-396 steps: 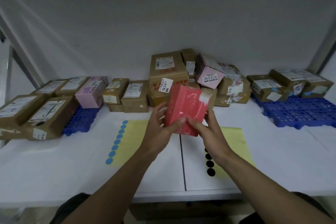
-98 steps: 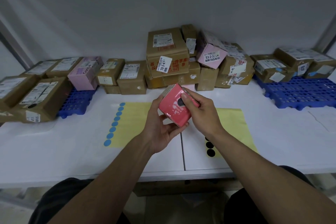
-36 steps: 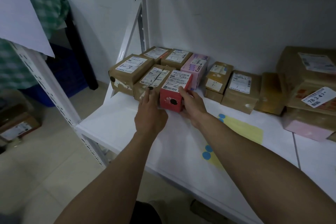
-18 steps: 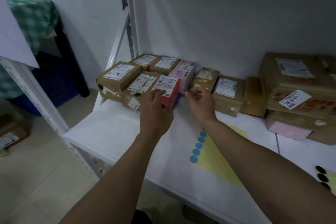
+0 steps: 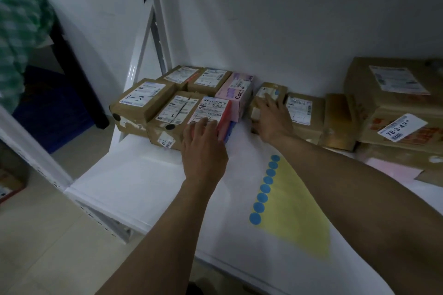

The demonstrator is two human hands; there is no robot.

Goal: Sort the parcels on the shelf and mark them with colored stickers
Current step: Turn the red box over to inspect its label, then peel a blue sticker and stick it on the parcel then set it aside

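The red parcel (image 5: 215,112) with a white label on top lies on a blue pallet (image 5: 229,130) among brown boxes at the shelf's left end. My left hand (image 5: 203,148) rests on its near edge with straight fingers. My right hand (image 5: 272,118) lies with spread fingers on a small brown parcel (image 5: 269,93) just right of a pink box (image 5: 237,91). A yellow sheet (image 5: 294,211) with a row of blue round stickers (image 5: 265,187) lies on the white shelf (image 5: 148,187) under my right forearm.
Brown parcels (image 5: 143,100) marked with black dots fill the left corner. A large stack of boxes (image 5: 393,103) stands at the right, over a pink one (image 5: 393,170). A white upright post (image 5: 155,19) borders the shelf on the left; beyond is floor.
The red parcel, held in both hands and stickered with a black dot, was carried left and set on the blue pallet. My right hand moved off it onto the small brown parcel.
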